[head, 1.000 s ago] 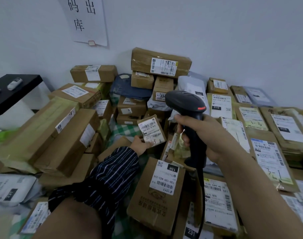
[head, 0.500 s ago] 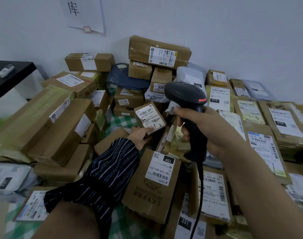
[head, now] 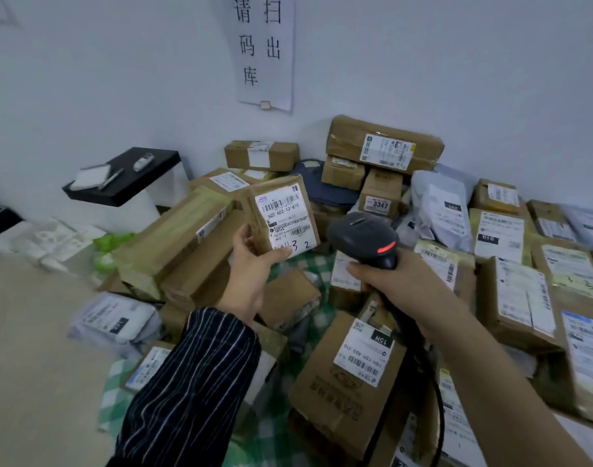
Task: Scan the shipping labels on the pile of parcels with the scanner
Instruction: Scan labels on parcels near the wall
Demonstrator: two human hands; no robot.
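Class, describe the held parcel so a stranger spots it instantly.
Find the paper sign on the wall; the parcel pile lies below it. There the left hand holds up a small brown box, the only parcel lifted clear.

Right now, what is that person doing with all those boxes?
A person is scanning parcel labels. Their left hand holds a small cardboard box up above the pile of parcels, label facing them. Their right hand grips a black scanner just beside it, with a red light showing on the scanner. The rest of the parcels lie heaped against the wall.
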